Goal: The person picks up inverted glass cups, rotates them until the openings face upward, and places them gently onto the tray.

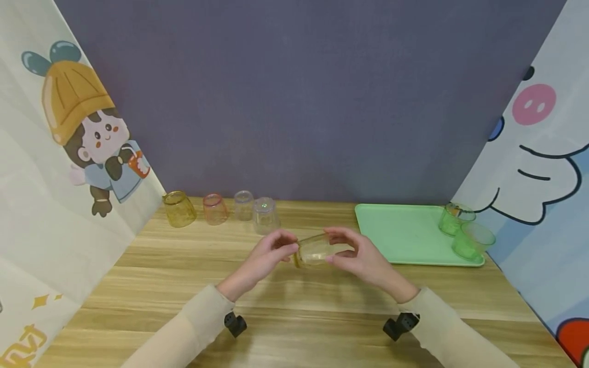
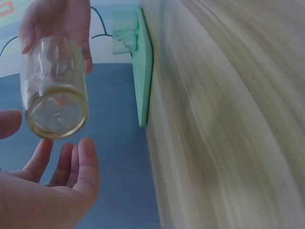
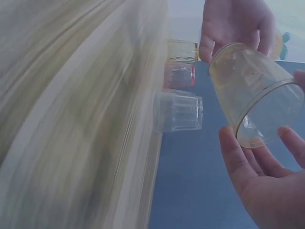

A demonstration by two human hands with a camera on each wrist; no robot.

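Note:
A clear yellowish cup [image 1: 314, 250] lies on its side in the air above the wooden table [image 1: 294, 312], held between both hands. My left hand [image 1: 271, 255] pinches its base end and my right hand [image 1: 352, 254] pinches its rim end. In the left wrist view the cup's base [image 2: 56, 112] faces the camera, with the left hand's fingers [image 2: 81, 162] spread just below it and the right hand [image 2: 62, 19] on its far end. In the right wrist view the cup [image 3: 248, 90] shows its open rim, the right hand's fingers [image 3: 238, 157] at the rim and the left hand [image 3: 233, 24] behind.
Upside-down cups stand in a row at the back left: a yellow cup [image 1: 178, 208], a pink cup [image 1: 214, 209] and two clear cups [image 1: 243, 205] [image 1: 265, 215]. A green tray [image 1: 405, 230] at the back right holds two green cups [image 1: 453, 219] [image 1: 471, 240]. Printed screens stand on both sides.

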